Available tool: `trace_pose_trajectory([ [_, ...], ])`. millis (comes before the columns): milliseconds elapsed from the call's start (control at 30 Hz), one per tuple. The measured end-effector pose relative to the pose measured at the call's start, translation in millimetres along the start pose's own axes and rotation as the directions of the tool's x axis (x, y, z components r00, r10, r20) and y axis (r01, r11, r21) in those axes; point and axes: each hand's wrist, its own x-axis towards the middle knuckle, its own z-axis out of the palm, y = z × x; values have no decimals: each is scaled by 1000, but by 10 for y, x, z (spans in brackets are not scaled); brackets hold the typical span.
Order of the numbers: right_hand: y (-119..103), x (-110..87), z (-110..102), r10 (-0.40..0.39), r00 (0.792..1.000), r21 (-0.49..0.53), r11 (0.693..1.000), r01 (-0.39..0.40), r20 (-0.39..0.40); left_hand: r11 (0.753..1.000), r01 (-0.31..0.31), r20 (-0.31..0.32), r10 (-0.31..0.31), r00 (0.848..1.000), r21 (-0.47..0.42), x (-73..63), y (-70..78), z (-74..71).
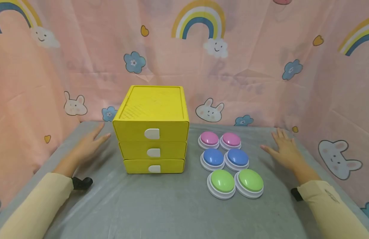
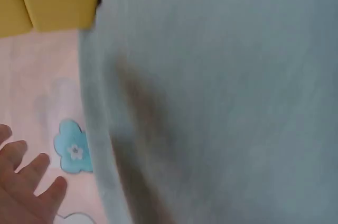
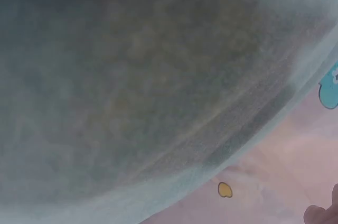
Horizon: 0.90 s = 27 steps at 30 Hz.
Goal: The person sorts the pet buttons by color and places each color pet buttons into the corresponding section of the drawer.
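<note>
A yellow three-drawer box [image 1: 151, 131] with white handle tabs stands left of the middle in the head view, its drawers closed. To its right lie round push buttons on white bases in pairs: pink buttons [image 1: 209, 138] at the back, blue buttons [image 1: 213, 157] between, green buttons [image 1: 222, 181] in front. My left hand [image 1: 87, 146] is spread to the left of the box, apart from it and holding nothing. Off to the right of the buttons, my right hand [image 1: 281, 150] has its fingers extended and holds nothing. Only a few fingertips [image 3: 319, 214] show in the right wrist view.
A grey cloth [image 1: 160, 205] covers the table. Pink fabric [image 1: 253, 89] printed with rainbows, rabbits and flowers hangs behind and at both sides. Dark straps [image 1: 82, 183] with small cameras sit at both wrists, by the beige sleeves [image 1: 38, 205].
</note>
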Motion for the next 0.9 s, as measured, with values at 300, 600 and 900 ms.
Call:
trace_pose_trajectory([
  [300, -28, -38, 7, -6, 1000, 37, 999, 6, -1, 977, -28, 31, 36, 999, -210, -211, 111, 99],
  [600, -125, -87, -45, -21, 1000, 111, 994, 22, -7, 927, -89, 68, 122, 990, -364, -429, 252, 183],
  [900, -302, -109, -134, -31, 999, 145, 989, 32, -8, 909, -123, 84, 170, 982, -399, -607, 300, 264],
])
